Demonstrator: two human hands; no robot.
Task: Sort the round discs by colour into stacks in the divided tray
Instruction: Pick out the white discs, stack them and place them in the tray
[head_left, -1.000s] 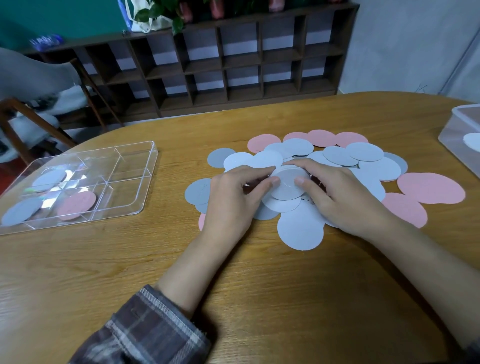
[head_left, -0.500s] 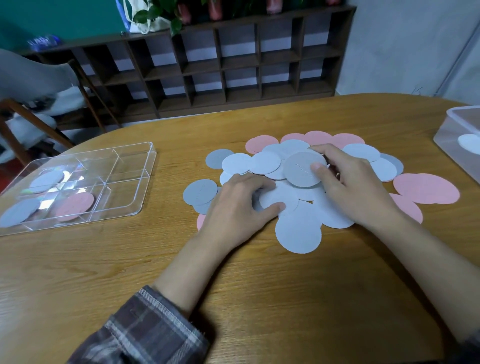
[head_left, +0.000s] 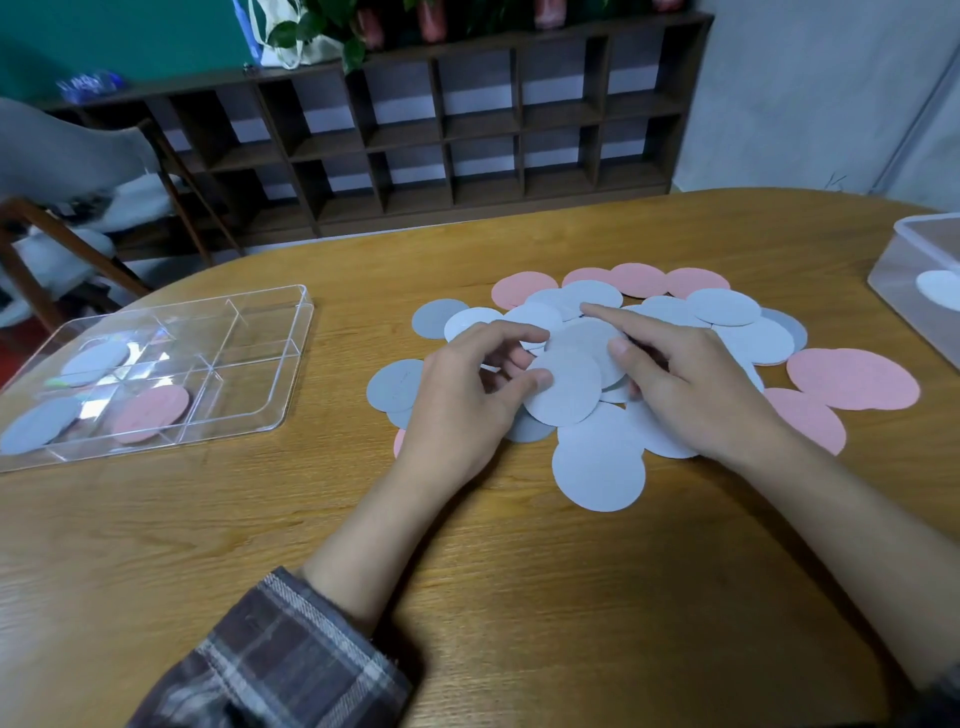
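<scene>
We see a loose heap of flat round paper discs (head_left: 597, 457), pale grey-blue and pink, spread over the middle of the oval wooden table (head_left: 519, 597). The grey-blue ones overlap in the centre; the pink ones lie along the far edge and to the right. Our left hand (head_left: 467, 395) pinches 1 pale grey-blue disc (head_left: 563, 387) at its left rim between thumb and curled fingers, over the heap. Our right hand (head_left: 685, 379) rests partly open on the heap, its thumb on a greyer disc (head_left: 589, 338) just behind, its forefinger stretched out flat; we cannot tell whether it grips that disc. A plaid sleeve (head_left: 280, 660) covers the left forearm. Well to the left stands the clear plastic divided tray (head_left: 249, 410), with 2 grey-blue discs and 1 pink disc (head_left: 150, 413) in separate near-left compartments. A translucent plastic box (head_left: 914, 270) sits at the right edge.
</scene>
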